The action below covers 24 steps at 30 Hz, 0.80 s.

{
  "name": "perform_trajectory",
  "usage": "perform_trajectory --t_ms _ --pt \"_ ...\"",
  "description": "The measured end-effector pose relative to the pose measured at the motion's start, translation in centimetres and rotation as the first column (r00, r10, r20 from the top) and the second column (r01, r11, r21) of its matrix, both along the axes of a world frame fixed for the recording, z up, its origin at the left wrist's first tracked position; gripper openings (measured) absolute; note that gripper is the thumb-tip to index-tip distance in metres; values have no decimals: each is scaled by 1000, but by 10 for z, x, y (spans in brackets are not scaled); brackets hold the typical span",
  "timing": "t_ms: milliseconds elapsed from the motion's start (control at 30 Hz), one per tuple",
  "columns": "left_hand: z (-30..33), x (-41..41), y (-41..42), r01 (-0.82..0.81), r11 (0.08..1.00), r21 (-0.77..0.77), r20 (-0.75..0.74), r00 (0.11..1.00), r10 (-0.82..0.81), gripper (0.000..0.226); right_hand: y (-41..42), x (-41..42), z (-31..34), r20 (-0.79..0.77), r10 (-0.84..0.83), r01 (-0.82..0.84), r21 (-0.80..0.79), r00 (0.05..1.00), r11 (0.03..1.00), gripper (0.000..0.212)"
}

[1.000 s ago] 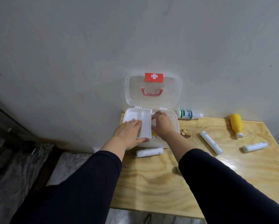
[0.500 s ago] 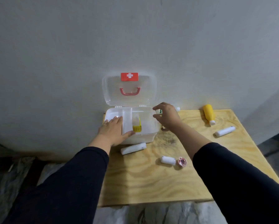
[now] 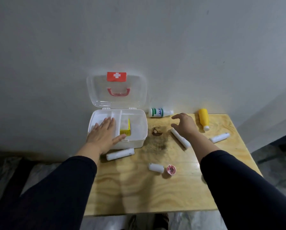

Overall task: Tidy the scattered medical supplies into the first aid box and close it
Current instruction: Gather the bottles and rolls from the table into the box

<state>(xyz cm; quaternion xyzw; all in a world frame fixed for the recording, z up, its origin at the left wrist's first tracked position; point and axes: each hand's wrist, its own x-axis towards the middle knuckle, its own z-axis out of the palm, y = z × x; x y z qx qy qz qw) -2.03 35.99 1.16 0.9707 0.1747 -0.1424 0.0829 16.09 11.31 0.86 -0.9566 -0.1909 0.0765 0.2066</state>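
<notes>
The left hand (image 3: pixel 104 135) lies flat with straight fingers spread across the open first aid box (image 3: pixel 139 128), its thumb just beside a yellow carton (image 3: pixel 125 131) in the box's middle compartment. The right hand (image 3: pixel 185 124) hovers over the wooden table (image 3: pixel 139 193), fingers loosely curled and holding nothing. A white roll (image 3: pixel 179 138) lies just below its fingertips, a green-labelled bottle (image 3: pixel 159 112) beyond them, and a yellow bottle (image 3: pixel 203 118) to their right.

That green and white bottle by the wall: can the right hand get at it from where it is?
Probably yes. The right hand is open and empty, and the green and white bottle lies just beyond its fingertips, with only bare table between.
</notes>
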Motion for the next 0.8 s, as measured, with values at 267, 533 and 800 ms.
perform_trajectory --t_ms 267,533,800 --pt "-12 1 0 0 999 46 29 1000 -1 80 7 51 -19 -13 17 -17 25 1000 1000 37" --pt "-22 3 4 -13 997 71 81 997 8 115 24 70 -41 -50 37 -35 48 998 998 43" --pt "-18 1 2 2 999 49 67 998 -6 111 17 51 -37 -51 49 -42 135 997 990 35"
